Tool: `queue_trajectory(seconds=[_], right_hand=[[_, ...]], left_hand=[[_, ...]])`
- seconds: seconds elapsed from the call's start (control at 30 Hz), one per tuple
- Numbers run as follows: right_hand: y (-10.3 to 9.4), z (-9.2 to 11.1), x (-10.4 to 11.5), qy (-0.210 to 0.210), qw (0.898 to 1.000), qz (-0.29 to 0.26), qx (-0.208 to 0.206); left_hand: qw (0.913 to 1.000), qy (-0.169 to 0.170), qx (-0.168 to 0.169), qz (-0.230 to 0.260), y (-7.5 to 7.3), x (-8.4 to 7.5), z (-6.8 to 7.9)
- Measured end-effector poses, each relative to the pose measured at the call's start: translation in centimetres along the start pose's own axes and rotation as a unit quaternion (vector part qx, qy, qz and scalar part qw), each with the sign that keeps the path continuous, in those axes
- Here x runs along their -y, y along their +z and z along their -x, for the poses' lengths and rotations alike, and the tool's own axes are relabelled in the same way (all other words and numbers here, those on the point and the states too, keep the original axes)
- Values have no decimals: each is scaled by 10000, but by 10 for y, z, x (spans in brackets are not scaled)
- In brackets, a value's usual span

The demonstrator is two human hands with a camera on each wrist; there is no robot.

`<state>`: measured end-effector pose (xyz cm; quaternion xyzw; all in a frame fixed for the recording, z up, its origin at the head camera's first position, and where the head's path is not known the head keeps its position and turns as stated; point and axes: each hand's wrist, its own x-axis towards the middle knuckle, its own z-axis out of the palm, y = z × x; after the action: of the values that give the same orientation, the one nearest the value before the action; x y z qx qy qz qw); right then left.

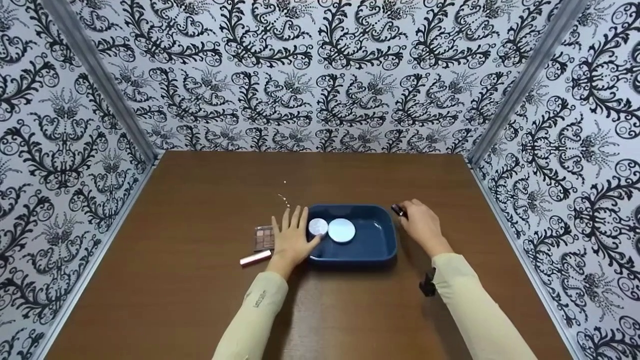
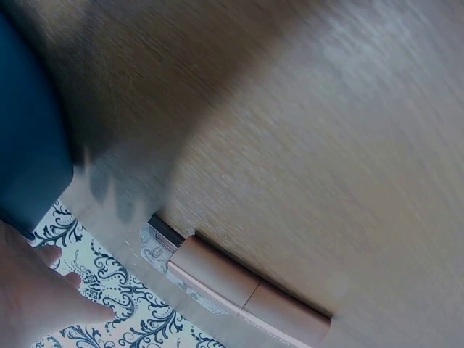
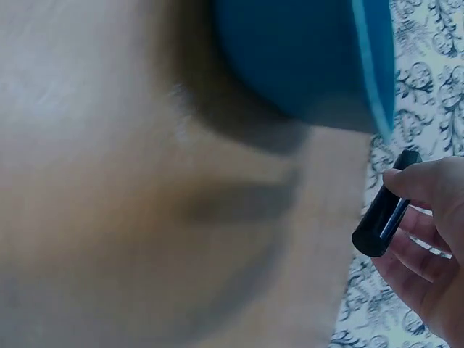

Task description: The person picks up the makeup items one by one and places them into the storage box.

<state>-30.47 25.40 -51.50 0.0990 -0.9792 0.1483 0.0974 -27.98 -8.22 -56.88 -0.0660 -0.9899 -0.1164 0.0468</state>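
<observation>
My left hand [image 1: 291,242] lies at the left side of a blue tray [image 1: 350,260], fingers straight and spread. Its thumb reaches over the rim beside a small round white container [image 1: 318,226]; whether they touch I cannot tell. A larger round white lidded container [image 1: 342,230] sits next to that one inside the tray. Just outside the tray's right rim, my right hand [image 1: 421,222] pinches a short black tube [image 3: 382,210], like a lipstick, between thumb and fingers. In the right wrist view the tube is tilted, held above the table.
An eyeshadow palette [image 1: 263,239] lies left of the tray, partly behind the left hand. In front of it rests a rose-gold tube [image 1: 255,258]. Small white bead-like bits [image 1: 284,199] lie behind the tray. Patterned walls [image 1: 320,100] enclose the wooden table [image 1: 210,200] at back and sides.
</observation>
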Motion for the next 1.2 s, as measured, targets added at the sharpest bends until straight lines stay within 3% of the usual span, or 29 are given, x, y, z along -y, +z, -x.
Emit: queue_trajectory(seconds=[0.23, 0.47, 1.2], right_hand=[[-12, -7, 25, -48, 9999, -147, -37], [-11, -6, 54, -344, 9990, -285, -51], [39, 14, 122, -1022, 9934, -454, 258]], left_hand=[[10000, 49, -79, -4, -2, 0, 0], [9999, 47, -73, 80, -1, 0, 0], [10000, 12, 28, 39, -4, -2, 4]])
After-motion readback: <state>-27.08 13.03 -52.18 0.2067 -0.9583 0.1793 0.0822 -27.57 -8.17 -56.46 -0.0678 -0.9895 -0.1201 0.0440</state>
